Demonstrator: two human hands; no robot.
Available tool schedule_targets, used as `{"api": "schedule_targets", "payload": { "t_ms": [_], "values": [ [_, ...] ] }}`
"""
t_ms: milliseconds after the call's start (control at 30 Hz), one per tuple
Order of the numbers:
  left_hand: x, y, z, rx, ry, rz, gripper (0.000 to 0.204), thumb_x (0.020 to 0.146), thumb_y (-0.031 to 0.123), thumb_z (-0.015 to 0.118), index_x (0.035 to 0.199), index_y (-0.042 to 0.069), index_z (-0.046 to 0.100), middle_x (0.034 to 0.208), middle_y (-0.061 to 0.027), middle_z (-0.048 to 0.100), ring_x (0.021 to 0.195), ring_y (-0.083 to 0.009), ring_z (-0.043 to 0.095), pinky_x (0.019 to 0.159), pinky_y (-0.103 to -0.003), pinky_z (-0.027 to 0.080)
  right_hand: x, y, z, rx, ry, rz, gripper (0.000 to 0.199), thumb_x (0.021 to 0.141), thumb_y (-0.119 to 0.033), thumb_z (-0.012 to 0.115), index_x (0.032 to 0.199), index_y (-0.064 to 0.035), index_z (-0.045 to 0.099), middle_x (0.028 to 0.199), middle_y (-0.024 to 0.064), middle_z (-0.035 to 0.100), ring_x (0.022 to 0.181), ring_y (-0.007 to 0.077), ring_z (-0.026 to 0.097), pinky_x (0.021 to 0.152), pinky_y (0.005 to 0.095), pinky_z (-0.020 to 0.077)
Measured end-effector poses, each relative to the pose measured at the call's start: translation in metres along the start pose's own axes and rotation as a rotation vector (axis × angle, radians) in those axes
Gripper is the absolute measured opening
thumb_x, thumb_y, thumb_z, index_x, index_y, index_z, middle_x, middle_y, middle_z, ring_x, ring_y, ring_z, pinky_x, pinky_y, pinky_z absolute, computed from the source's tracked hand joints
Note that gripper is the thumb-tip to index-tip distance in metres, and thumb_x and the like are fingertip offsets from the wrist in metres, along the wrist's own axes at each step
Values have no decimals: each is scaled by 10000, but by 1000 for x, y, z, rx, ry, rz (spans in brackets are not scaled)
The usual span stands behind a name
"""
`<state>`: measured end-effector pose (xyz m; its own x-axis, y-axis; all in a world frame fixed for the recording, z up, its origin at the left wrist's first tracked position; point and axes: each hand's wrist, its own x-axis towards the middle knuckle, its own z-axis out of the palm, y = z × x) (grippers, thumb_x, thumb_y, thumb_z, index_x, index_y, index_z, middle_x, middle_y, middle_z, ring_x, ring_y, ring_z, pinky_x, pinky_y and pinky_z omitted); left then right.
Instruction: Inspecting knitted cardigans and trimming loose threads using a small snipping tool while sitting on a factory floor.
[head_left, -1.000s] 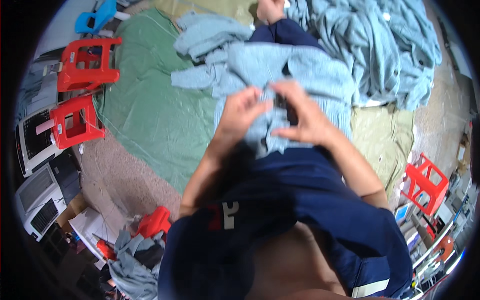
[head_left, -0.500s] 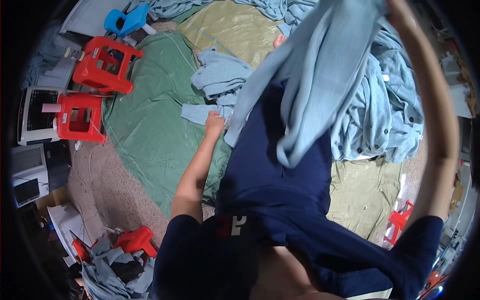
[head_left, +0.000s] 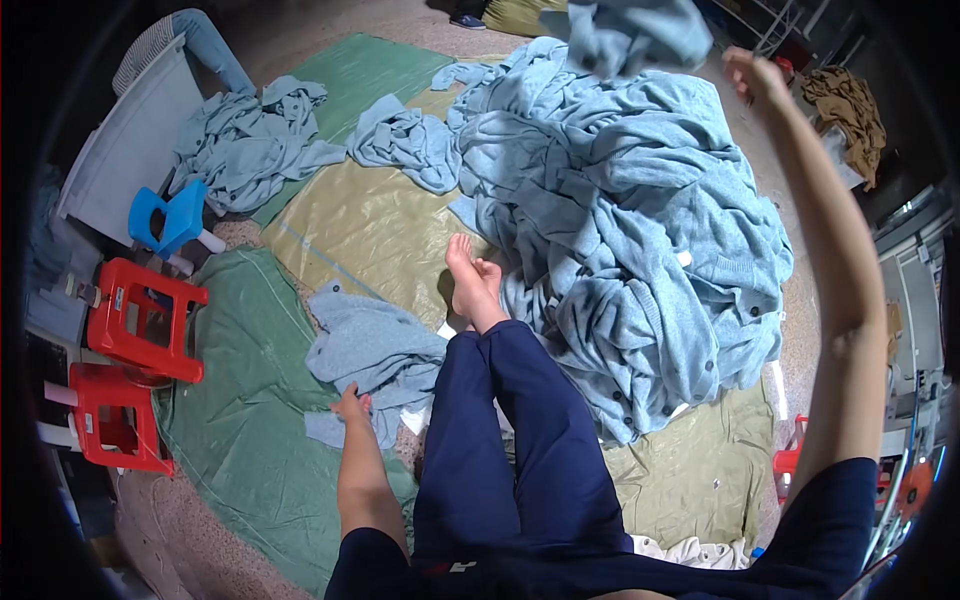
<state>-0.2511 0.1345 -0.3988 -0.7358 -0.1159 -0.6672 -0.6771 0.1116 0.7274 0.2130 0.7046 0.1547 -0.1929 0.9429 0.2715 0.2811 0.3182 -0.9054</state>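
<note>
Sweater in the air, two hands busy.
Your right hand (head_left: 752,74) is spread open just beside one airborne light-blue knit sweater (head_left: 628,32); your left hand (head_left: 352,405) presses one folded light-blue sweater (head_left: 375,350); two red plastic stools (head_left: 140,320).

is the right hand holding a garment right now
No, the right hand is open and empty, with a blue garment in the air apart from it.

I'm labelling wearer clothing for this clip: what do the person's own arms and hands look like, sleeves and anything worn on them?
Both forearms are bare. The left hand and right hand wear no gloves; no rings or watch can be made out. Short dark navy sleeves cover only the upper arms, matching the navy trousers.
</note>
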Motion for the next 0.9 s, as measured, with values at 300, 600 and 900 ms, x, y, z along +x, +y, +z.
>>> {"api": "schedule_targets", "payload": {
  "t_ms": [300,600,900],
  "values": [
    [21,17,6,-54,-247,-53,252,810,61,632,1025,-23,530,793,-129,571,522,-204,540,428,-315,498,-246,92,124,132,-250,453,156,825,-118,631,964,-49,613,737,19,610,562,77,541,451,204,339],
    [-343,156,-68,447,-1404,1036,163,731,74,690,817,2,571,700,-58,564,629,-148,549,586,-296,433,-400,14,175,350,-449,134,244,836,-47,649,1073,-41,592,880,-14,561,776,45,495,727,196,401],
    [-447,40,-125,874,-2195,806,203,616,152,595,670,-5,480,616,-148,513,619,-375,532,578,-441,419,-470,9,148,126,-519,29,464,767,-132,706,1193,-52,541,1090,10,568,814,69,518,640,184,378]
  ]
}}
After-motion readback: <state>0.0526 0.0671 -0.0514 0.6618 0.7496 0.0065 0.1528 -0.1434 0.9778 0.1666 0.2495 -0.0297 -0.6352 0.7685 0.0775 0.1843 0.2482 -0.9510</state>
